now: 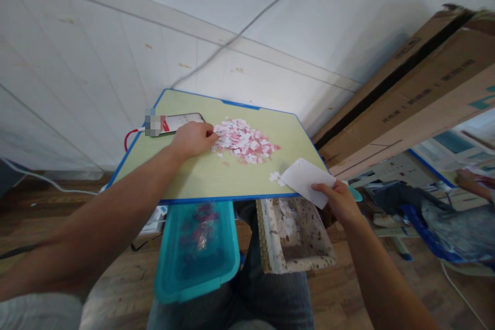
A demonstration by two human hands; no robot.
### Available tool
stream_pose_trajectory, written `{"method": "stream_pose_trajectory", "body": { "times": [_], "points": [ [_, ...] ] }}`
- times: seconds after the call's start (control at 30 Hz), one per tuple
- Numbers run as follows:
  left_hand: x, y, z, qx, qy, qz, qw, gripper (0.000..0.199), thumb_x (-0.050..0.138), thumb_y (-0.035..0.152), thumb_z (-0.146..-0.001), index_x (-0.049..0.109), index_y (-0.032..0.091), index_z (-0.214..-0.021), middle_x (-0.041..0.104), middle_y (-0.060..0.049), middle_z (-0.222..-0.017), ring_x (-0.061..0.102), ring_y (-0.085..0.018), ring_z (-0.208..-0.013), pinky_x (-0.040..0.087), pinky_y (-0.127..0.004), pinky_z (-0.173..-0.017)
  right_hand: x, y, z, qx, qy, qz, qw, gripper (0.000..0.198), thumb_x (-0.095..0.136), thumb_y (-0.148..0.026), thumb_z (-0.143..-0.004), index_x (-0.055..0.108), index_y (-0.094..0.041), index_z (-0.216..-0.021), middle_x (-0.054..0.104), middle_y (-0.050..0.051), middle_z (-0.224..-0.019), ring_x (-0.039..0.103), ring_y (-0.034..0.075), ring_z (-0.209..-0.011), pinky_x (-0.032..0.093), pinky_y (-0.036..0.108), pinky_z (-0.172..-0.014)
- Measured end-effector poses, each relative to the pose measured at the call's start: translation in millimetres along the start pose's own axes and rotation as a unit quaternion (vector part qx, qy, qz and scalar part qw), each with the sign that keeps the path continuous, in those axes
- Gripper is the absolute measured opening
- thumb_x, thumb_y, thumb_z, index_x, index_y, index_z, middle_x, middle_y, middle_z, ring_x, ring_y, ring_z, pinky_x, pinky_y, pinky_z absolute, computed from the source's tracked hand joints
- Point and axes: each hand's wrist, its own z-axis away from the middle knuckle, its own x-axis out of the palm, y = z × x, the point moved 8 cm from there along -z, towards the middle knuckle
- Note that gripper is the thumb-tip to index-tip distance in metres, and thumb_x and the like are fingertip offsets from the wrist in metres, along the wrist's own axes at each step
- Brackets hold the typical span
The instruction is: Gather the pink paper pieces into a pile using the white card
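Observation:
A heap of small white and pink paper-like pieces (pixel 245 140) lies in the middle of the yellow-green tabletop (pixel 185 175). At the heap's left edge is my left hand (pixel 193 139), its fingers curled closed; whatever they may pinch is hidden. My right hand (pixel 338 197) grips a white card (pixel 305 180) between thumb and fingers above the table's front right corner. A few loose white pieces (pixel 276 177) lie at the card's left edge.
A phone (pixel 181 122) with a red cable lies at the table's left. Below the front edge are a teal bin (pixel 166 273) and a speckled open box (pixel 309 263) holding white pieces. Large cardboard boxes (pixel 417 93) lean at the right. Another person (pixel 452 221) sits at far right.

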Motion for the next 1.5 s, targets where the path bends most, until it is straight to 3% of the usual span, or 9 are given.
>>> {"method": "stream_pose_trajectory", "body": {
  "times": [0.13,0.3,0.47,0.6,0.83,1.03,1.23,1.37,1.5],
  "points": [
    [2.3,-1.5,-1.1,-0.006,-0.002,-0.010,1.000,0.047,0.043,0.053,-0.089,0.074,0.020,-0.079,0.072,-0.012,-0.080,0.066,-0.028,-0.078,0.036,-0.033,-0.060,-6.1,3.9,-2.0,0.002,-0.008,0.005,1.000,0.044,0.083,-0.036,-0.067,0.074,-0.020,-0.107,0.080,0.006,-0.098,0.075,0.029,-0.085,0.061,0.036,-0.070],
    [3.6,-1.5,-1.7,-0.013,-0.008,-0.028,0.999,0.047,0.043,0.054,-0.089,0.074,0.020,-0.079,0.073,-0.012,-0.081,0.066,-0.028,-0.079,0.036,-0.033,-0.059,-12.8,0.2,-8.2,-0.013,0.030,0.004,0.999,0.046,0.081,-0.038,-0.067,0.073,-0.020,-0.109,0.079,0.007,-0.103,0.075,0.030,-0.087,0.062,0.039,-0.072],
    [5.0,-0.3,-0.9,-0.021,-0.015,-0.043,0.999,0.046,0.043,0.054,-0.090,0.074,0.021,-0.081,0.073,-0.011,-0.082,0.066,-0.027,-0.081,0.036,-0.032,-0.060,17.7,-19.6,-18.2,-0.055,-0.041,0.021,0.997,0.047,0.078,-0.042,-0.071,0.072,-0.021,-0.113,0.079,0.007,-0.107,0.075,0.029,-0.090,0.061,0.037,-0.074],
    [5.0,2.5,0.7,-0.026,-0.017,-0.062,0.998,0.047,0.042,0.054,-0.090,0.074,0.021,-0.083,0.073,-0.011,-0.082,0.067,-0.028,-0.081,0.037,-0.032,-0.061,36.0,-22.4,-29.2,-0.049,-0.108,0.033,0.992,0.045,0.079,-0.038,-0.071,0.073,-0.019,-0.111,0.079,0.006,-0.102,0.074,0.026,-0.082,0.059,0.034,-0.068],
    [5.3,5.9,1.0,-0.025,-0.014,-0.079,0.996,0.047,0.041,0.054,-0.090,0.075,0.021,-0.084,0.072,-0.012,-0.079,0.067,-0.029,-0.079,0.037,-0.034,-0.061,4.3,-8.8,-36.7,-0.028,-0.051,-0.022,0.998,0.042,0.082,-0.036,-0.069,0.073,-0.020,-0.106,0.079,0.005,-0.096,0.071,0.023,-0.070,0.057,0.032,-0.063],
    [4.1,9.9,1.6,-0.030,-0.016,-0.100,0.994,0.048,0.041,0.053,-0.092,0.075,0.021,-0.086,0.074,-0.013,-0.083,0.068,-0.030,-0.082,0.038,-0.034,-0.065,13.8,-10.5,-34.2,-0.035,-0.117,-0.021,0.992,0.046,0.084,-0.038,-0.067,0.074,-0.019,-0.108,0.080,0.005,-0.094,0.074,0.025,-0.079,0.059,0.035,-0.072],
    [1.3,13.0,2.3,-0.040,-0.014,-0.124,0.991,0.048,0.039,0.053,-0.091,0.074,0.021,-0.085,0.074,-0.013,-0.083,0.068,-0.031,-0.083,0.037,-0.034,-0.062,0.0,-32.7,-54.0,-0.053,-0.060,-0.017,0.997,0.040,0.083,-0.036,-0.066,0.076,-0.022,-0.103,0.079,0.005,-0.089,0.074,0.030,-0.088,0.060,0.040,-0.077],
    [0.9,14.0,2.0,-0.045,-0.023,-0.125,0.991,0.048,0.039,0.054,-0.091,0.075,0.022,-0.088,0.074,-0.014,-0.086,0.068,-0.031,-0.084,0.039,-0.034,-0.064,5.9,-37.5,-68.7,-0.024,-0.119,0.037,0.992,0.033,0.087,-0.034,-0.063,0.078,-0.021,-0.092,0.079,0.006,-0.086,0.073,0.031,-0.085,0.059,0.039,-0.070],
    [0.6,13.8,1.9,-0.057,-0.030,-0.127,0.990,0.049,0.040,0.055,-0.090,0.075,0.021,-0.090,0.075,-0.015,-0.088,0.068,-0.031,-0.086,0.040,-0.034,-0.066,10.1,-29.2,-84.7,0.012,-0.186,0.082,0.979,0.034,0.089,-0.036,-0.058,0.079,-0.019,-0.086,0.078,0.005,-0.077,0.070,0.023,-0.069,0.054,0.030,-0.056]
  ]
}}
